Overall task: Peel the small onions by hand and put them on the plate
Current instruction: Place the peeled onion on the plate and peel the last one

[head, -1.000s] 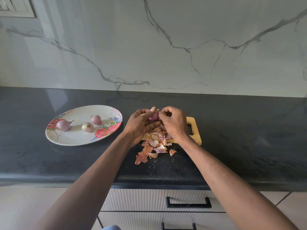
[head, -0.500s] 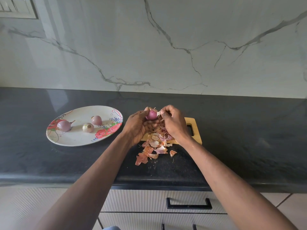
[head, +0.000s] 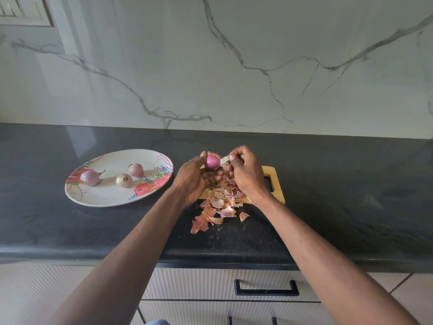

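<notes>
From the head view, your left hand (head: 194, 179) cradles the onion (head: 212, 161) with the thumb on its left side and the fingers curled beneath, so it sits raised above the board (head: 276, 184) where you can see the skin come away. Your right hand (head: 246, 174) is just beside it, thumb and forefinger pinched on a pale strip of skin (head: 225, 158) that is lifted off the onion's right side but looks attached at one end; the other fingers are folded in, out of the way. Holding the onion over the board makes sense, since the loose scrap should fall onto the peel pile (head: 218, 205) there, though that pile already spills off the near edge onto the counter (head: 351, 184). The exposed face of the onion is glossy purple, so I judge it mostly bare, with this strip among the last bits; the far side is hidden, so I cannot tell whether more skin remains. The plate (head: 105, 198) lies well to your left, apart from the board, with three peeled onions (head: 124, 180) on it, kept clear of the scraps. Your left hand is the nearer one to carry this onion across once the strip is off. A hard tug could roll the slick bulb out of your fingers, so keep the thumb pressed on it.
</notes>
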